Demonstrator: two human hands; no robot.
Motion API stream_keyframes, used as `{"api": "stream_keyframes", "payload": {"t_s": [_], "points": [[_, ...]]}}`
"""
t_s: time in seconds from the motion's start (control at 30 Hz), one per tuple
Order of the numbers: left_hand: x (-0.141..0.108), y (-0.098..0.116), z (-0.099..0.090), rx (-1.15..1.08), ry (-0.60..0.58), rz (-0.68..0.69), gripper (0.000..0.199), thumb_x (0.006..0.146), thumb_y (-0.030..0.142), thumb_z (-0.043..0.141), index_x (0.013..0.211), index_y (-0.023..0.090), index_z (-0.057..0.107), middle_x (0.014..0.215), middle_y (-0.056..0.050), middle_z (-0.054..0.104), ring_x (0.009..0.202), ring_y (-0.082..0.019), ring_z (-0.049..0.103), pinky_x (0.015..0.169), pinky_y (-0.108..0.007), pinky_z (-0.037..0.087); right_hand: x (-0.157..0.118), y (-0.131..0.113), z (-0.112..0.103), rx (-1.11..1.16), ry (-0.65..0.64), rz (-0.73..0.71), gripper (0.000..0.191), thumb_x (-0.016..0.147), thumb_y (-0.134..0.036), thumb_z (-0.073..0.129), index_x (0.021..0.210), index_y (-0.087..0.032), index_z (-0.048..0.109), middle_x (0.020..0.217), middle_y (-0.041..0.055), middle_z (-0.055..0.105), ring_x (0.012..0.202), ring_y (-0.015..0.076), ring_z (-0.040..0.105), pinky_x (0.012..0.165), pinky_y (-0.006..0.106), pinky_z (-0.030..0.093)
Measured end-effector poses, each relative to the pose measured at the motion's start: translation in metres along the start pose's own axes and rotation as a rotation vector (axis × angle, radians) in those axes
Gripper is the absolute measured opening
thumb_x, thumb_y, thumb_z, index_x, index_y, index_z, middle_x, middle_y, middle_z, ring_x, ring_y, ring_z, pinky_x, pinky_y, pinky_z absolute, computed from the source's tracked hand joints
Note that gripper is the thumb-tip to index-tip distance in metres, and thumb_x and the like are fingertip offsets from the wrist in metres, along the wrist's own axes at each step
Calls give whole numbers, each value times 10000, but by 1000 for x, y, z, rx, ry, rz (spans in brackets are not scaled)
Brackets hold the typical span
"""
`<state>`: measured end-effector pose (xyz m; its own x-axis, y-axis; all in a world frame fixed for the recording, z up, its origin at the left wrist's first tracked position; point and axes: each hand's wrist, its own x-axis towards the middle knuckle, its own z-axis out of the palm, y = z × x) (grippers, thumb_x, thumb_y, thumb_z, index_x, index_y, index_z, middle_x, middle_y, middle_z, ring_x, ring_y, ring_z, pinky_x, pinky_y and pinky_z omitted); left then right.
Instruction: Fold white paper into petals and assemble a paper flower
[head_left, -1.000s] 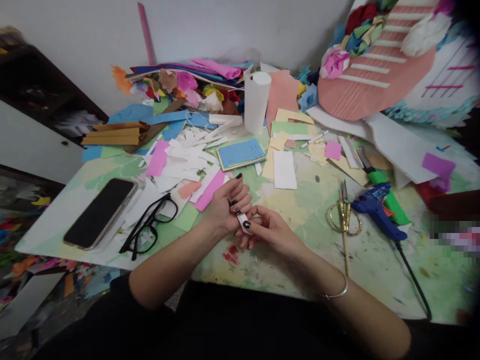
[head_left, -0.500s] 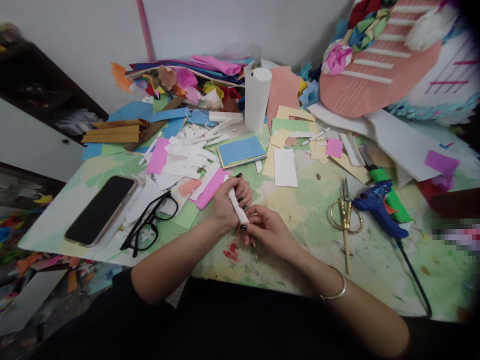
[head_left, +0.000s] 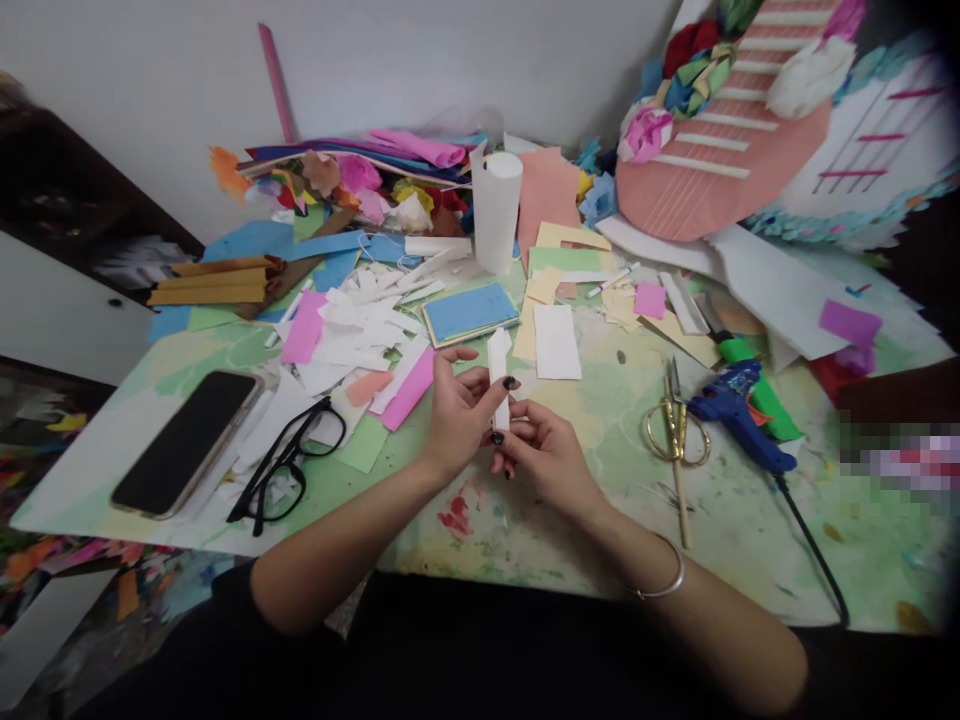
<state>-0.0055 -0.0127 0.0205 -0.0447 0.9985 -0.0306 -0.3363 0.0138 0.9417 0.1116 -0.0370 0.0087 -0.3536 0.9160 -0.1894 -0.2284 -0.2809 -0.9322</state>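
A narrow folded strip of white paper (head_left: 498, 358) stands nearly upright between my two hands. My left hand (head_left: 463, 408) pinches its side, thumb pressed on the front face and fingers behind. Lower down, my right hand (head_left: 544, 445) grips the strip's bottom end between thumb and fingers. Just beyond lie a white paper rectangle (head_left: 557, 342) and a stack of cards with a blue top (head_left: 471, 311). To the left, a pink paper strip (head_left: 409, 390) rests by white paper scraps (head_left: 352, 330).
Black glasses (head_left: 289, 465) and a phone (head_left: 187, 445) lie on the left. Gold-handled scissors (head_left: 676, 425) and a blue glue gun (head_left: 739, 410) with a cord are on the right. A white roll (head_left: 496, 215) stands at the back, near a paper guitar decoration (head_left: 720, 140).
The strip has swung from a slant to nearly upright. My left hand has turned from a curled hold to a thumb pinch on its side. The view has shifted slightly.
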Motion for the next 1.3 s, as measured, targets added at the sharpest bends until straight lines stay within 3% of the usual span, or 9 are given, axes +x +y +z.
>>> {"api": "stream_keyframes", "payload": {"t_s": [0.13, 0.27, 0.43, 0.5, 0.6, 0.77, 1.03, 1.2, 1.3], "points": [[-3, 3, 2, 26, -1, 47, 391, 708, 258, 777, 843, 208, 414, 751, 27, 617, 693, -119, 642, 631, -211, 495, 0, 4, -1, -44, 12, -11, 309, 754, -407, 696, 804, -217, 458, 615, -37, 636, 520, 116, 627, 479, 227, 477], [-3, 2, -1, 144, 6, 106, 237, 729, 227, 763, 757, 164, 536, 720, 10, 586, 666, -103, 592, 637, -199, 460, -1, 4, -6, -173, 30, -54, 209, 791, -346, 665, 840, -200, 523, 689, -9, 659, 639, 134, 655, 603, 262, 507], [-5, 3, -7, 147, -11, 120, 147, 742, 209, 761, 768, 164, 624, 702, 5, 600, 636, -104, 579, 623, -199, 431, -3, -16, -22, -409, 165, -324, 215, 801, -266, 676, 988, -210, 586, 988, 45, 674, 866, 153, 634, 787, 314, 515], [-6, 4, -9, 143, -55, 96, 130, 763, 227, 745, 785, 164, 633, 703, -3, 621, 592, -96, 562, 601, -202, 425, -4, -25, -28, -369, 191, -440, 262, 831, -238, 645, 1080, -232, 566, 1041, 45, 655, 892, 146, 621, 806, 311, 520], [-8, 2, -11, 162, -159, 71, 143, 802, 278, 708, 801, 164, 622, 682, -14, 638, 503, -79, 513, 524, -198, 395, -6, -33, -34, -314, 202, -503, 305, 848, -236, 627, 1142, -250, 548, 1034, 44, 634, 892, 145, 613, 804, 309, 534], [-10, 0, -10, 229, -277, 91, 161, 854, 324, 647, 835, 175, 589, 628, 4, 605, 416, -53, 431, 418, -176, 308, -8, -36, -37, -315, 230, -538, 271, 841, -230, 640, 1107, -251, 595, 1065, 39, 630, 901, 146, 615, 825, 308, 540], [-10, 4, -7, 237, -284, 66, 205, 849, 368, 649, 818, 177, 583, 588, 7, 588, 381, -41, 387, 378, -168, 258, -10, -38, -38, -402, 301, -574, 165, 854, -237, 634, 1016, -236, 663, 969, 27, 659, 810, 134, 608, 749, 302, 542], [-11, 1, -8, 306, -266, 126, 159, 841, 326, 663, 838, 178, 604, 642, -3, 619, 416, -54, 445, 411, -175, 335, -9, -40, -39, -489, 308, -636, 87, 859, -224, 627, 915, -235, 692, 940, 32, 656, 873, 150, 618, 744, 301, 533], [-10, -2, -11, 450, -201, 251, 182, 756, 251, 751, 876, 186, 631, 741, -5, 643, 532, -80, 546, 517, -190, 439, -8, -40, -41, -460, 304, -640, 61, 850, -197, 635, 855, -215, 693, 928, 40, 657, 905, 157, 624, 764, 305, 532]]}}
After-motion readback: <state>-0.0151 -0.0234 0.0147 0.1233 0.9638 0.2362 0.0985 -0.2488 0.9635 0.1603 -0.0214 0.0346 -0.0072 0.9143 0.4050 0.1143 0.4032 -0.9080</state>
